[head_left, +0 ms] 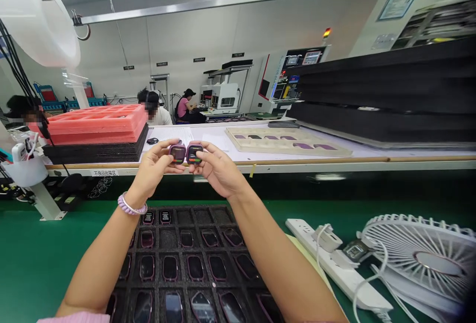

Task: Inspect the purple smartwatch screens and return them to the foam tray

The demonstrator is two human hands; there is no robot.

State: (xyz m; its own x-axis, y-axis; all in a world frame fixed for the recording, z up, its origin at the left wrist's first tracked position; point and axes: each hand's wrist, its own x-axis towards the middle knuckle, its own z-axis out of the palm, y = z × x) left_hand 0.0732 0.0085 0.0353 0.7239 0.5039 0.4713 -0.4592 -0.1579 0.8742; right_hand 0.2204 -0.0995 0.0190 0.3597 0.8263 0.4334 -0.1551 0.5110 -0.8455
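My left hand (pixel 158 162) pinches a purple-framed watch case (pixel 177 153) by its edges, screen towards me. Beside it, my right hand (pixel 215 164) grips a second purple-framed watch case (pixel 194 154), with the thumb on its lit screen. The two cases are held side by side at the height of the shelf edge. Below my hands lies a black foam tray (pixel 176 243), whose compartments hold several dark watch cases; two in the back row show lit text. Some back-row compartments hold nothing.
On the shelf stand red foam trays (pixel 98 125), a pale tray with purple pieces (pixel 286 142) and a black foam stack (pixel 383 100). At the right are a power strip (pixel 334 268) and a white fan (pixel 420 258). A lamp stand (pixel 46 201) is left. People sit beyond.
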